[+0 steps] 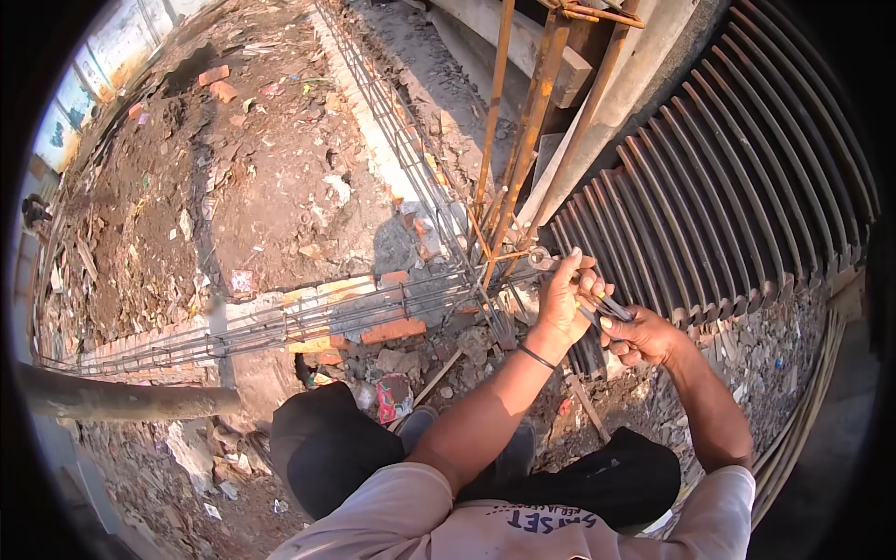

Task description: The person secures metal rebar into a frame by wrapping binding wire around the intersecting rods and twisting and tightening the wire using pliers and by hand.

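A pair of pincers (541, 259) has its round jaws beside the rusty upright rebar column (523, 140), close to its foot. My left hand (563, 297) is closed around the tool just behind the jaws. Further back, the fingers of my right hand (644, 338) are wrapped round the handle ends (611, 308). Whether a thin wire is also between my fingers, I cannot make out. At this corner the upright bars meet a long, low rebar cage (373, 308) lying over a brick footing (397, 329).
On the right stands a stack of dark curved ribbed pieces (719, 177). A second rebar cage (383, 112) runs away to the back. A pipe (131, 397) juts in from the left. Rubble and a red wrapper (394, 397) lie by my knees.
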Motion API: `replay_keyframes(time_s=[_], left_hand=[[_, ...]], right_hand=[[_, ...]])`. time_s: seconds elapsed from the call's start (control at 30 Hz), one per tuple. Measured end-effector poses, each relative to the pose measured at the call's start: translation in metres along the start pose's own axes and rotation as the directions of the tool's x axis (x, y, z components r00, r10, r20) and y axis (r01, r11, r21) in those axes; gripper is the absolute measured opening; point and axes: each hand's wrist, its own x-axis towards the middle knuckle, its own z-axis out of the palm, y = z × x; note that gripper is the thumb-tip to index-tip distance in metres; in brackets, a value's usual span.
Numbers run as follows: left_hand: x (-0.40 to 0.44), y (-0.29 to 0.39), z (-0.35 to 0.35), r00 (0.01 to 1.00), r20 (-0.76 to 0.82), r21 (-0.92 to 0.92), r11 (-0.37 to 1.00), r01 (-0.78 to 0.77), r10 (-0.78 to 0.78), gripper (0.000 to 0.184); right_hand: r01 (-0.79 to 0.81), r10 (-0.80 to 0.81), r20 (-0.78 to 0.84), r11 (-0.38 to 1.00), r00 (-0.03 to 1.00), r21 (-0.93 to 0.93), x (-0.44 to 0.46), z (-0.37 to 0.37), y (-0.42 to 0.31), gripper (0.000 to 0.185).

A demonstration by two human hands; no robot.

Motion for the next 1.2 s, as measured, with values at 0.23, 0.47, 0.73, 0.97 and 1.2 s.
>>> replay_keyframes(time_s=[0.23, 0.47, 0.73, 0.97, 1.2], left_hand=[[0.000, -0.008, 0.040, 0.955, -0.277, 0.014, 0.994, -0.107, 0.107, 0.032], [-0.006, -0.007, 0.044, 0.891, -0.434, 0.116, 0.989, -0.090, 0.132, 0.033], [-0.014, -0.004, 0.025, 0.980, -0.197, 0.003, 1.000, -0.015, 0.015, 0.038], [-0.018, -0.009, 0.047, 0.922, -0.380, -0.009, 0.997, -0.078, 0.069, 0.041], [-0.019, 0.001, 0.024, 0.992, -0.124, -0.034, 0.999, -0.020, 0.015, 0.039]], right_hand=[[-0.286, -0.929, 0.138, -0.243, 0.343, -0.927, -0.026, 0.062, 0.013, 0.052], [-0.097, -0.499, -0.368, 0.488, 0.784, -0.868, -0.023, 0.045, -0.013, 0.033], [0.022, -0.120, -0.156, 0.854, 0.980, -0.520, -0.022, 0.040, -0.005, 0.048], [-0.292, -0.874, 0.107, -0.271, 0.475, -0.917, -0.019, 0.053, 0.021, 0.038], [0.199, -0.245, -0.170, 0.949, 0.954, -0.245, -0.032, 0.048, -0.003, 0.049]])
